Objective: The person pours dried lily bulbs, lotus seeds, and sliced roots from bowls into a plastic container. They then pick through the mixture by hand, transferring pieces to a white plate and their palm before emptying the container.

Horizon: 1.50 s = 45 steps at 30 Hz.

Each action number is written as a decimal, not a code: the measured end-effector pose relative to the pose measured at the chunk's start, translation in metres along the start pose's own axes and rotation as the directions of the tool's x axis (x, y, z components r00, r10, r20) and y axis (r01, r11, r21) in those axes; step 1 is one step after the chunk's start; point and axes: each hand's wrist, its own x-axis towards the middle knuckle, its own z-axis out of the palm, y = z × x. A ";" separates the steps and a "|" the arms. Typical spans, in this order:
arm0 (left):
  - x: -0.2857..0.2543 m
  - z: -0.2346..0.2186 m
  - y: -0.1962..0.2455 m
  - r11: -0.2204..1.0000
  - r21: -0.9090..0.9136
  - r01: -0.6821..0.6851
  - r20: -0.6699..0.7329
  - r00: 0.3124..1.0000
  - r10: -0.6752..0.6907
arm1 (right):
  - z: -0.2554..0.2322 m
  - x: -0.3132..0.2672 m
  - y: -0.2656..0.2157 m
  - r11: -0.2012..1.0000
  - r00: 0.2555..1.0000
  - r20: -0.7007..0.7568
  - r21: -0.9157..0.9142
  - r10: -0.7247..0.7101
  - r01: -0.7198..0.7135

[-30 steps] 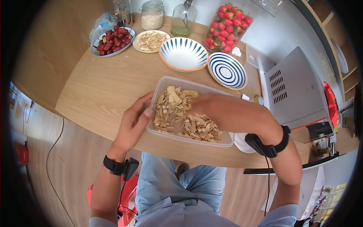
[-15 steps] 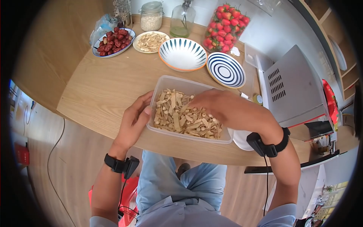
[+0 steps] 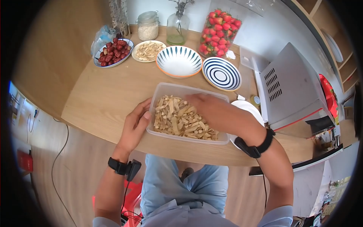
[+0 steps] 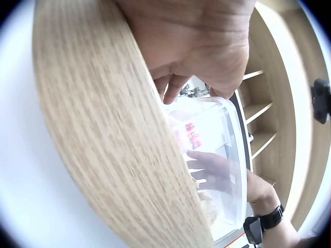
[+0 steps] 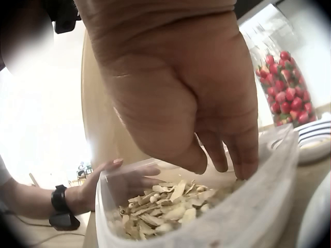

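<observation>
A translucent plastic box (image 3: 189,141) stands near the table's front edge, with many pale dried root slices (image 3: 177,119) spread across its bottom. My left hand (image 3: 136,123) rests against the box's left end, its fairly straight fingers lying along the outer wall. In the right wrist view, that hand's fingers show through the plastic. My right hand (image 5: 181,103) reaches over the box's right part with fingers and thumb pointing down, just above the slices at the wall. No slice shows between those fingers. In the head view my right hand hides the box's right part.
Behind the box stand a white bowl (image 3: 179,64) with dark strokes, a blue-ringed plate (image 3: 223,77), a dish of pale slices (image 3: 150,50), red dates (image 3: 113,52) and a container of strawberries (image 3: 219,34). A white plate (image 3: 247,107) lies right of the box, near a grey appliance (image 3: 291,83).
My right hand has stirred the slices, which now lie more evenly, and has shifted slightly. More of the white plate at the right shows. My left hand stays at the box's left end.
</observation>
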 end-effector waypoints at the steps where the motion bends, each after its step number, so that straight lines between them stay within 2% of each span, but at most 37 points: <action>1: 0.001 0.000 0.000 1.000 0.000 -0.004 0.002 1.000 0.004 | 0.005 0.007 0.000 0.998 0.999 -0.014 0.041 -0.047 0.047; 4: 0.000 0.000 -0.001 1.000 -0.003 -0.009 0.002 1.000 0.009 | 0.011 0.030 -0.011 0.973 0.993 0.005 0.199 -0.121 0.118; 7: 0.000 0.000 -0.001 1.000 -0.002 -0.008 0.002 1.000 0.008 | 0.000 0.045 -0.020 0.992 0.932 0.345 0.098 -0.113 0.084; 10: -0.001 -0.001 -0.001 1.000 -0.006 -0.005 -0.004 1.000 0.005 | -0.009 0.038 0.003 0.958 0.874 0.429 0.261 -0.229 0.123; 12: 0.000 0.001 0.000 0.999 -0.029 -0.012 0.003 1.000 0.012 | -0.020 0.023 0.007 0.936 0.961 0.103 0.275 -0.258 0.222; 13: -0.001 0.001 -0.002 0.999 -0.039 -0.010 0.003 1.000 0.010 | -0.027 0.015 0.009 0.925 0.963 -0.068 0.267 -0.262 0.270; 16: 0.000 0.000 -0.002 0.999 -0.048 -0.004 0.003 1.000 0.004 | -0.046 -0.004 0.018 0.978 0.999 0.024 0.208 -0.032 0.026; 19: -0.001 0.000 -0.001 0.999 -0.032 0.018 0.011 1.000 -0.018 | -0.049 -0.020 0.006 0.996 0.986 0.140 0.011 0.086 -0.088; 22: -0.001 -0.003 -0.001 0.999 0.006 0.036 0.028 0.999 -0.036 | -0.040 -0.029 -0.006 0.981 0.996 0.050 -0.184 0.078 -0.068; 23: -0.002 -0.004 -0.002 0.999 0.032 0.039 0.031 0.999 -0.040 | -0.029 -0.030 -0.002 0.959 0.998 -0.057 -0.280 0.030 -0.044; 26: -0.001 -0.001 -0.007 0.999 0.032 -0.002 0.023 1.000 0.001 | -0.010 -0.027 0.009 0.911 0.997 -0.071 -0.408 0.038 -0.064; 29: -0.001 0.003 -0.004 0.998 0.005 -0.055 0.018 0.998 0.055 | 0.005 -0.019 0.006 0.859 0.993 -0.026 -0.500 0.112 -0.110; 32: -0.002 0.001 0.000 0.996 0.056 -0.074 0.023 0.997 0.073 | 0.013 -0.020 0.007 0.880 0.997 0.018 -0.471 0.079 -0.061; 35: -0.002 0.001 -0.001 0.998 0.047 -0.050 0.031 0.998 0.049 | 0.002 -0.029 0.008 0.983 0.994 0.032 -0.157 0.101 -0.095; 38: -0.001 0.000 -0.003 0.999 0.010 -0.041 0.035 0.999 0.041 | -0.023 -0.036 -0.002 0.992 0.997 -0.071 -0.119 0.037 -0.046; 41: -0.001 0.001 -0.004 0.999 -0.008 -0.042 0.036 0.998 0.042 | -0.027 -0.036 -0.003 0.986 0.999 -0.038 -0.167 -0.024 0.018; 43: 0.000 0.000 -0.002 0.999 -0.009 -0.040 0.031 0.999 0.040 | -0.031 -0.027 -0.007 0.989 0.978 0.194 -0.137 0.071 -0.045; 45: -0.002 0.002 -0.001 1.000 -0.010 -0.029 0.026 0.999 0.029 | -0.032 -0.016 -0.010 0.994 0.913 0.395 -0.066 0.107 -0.088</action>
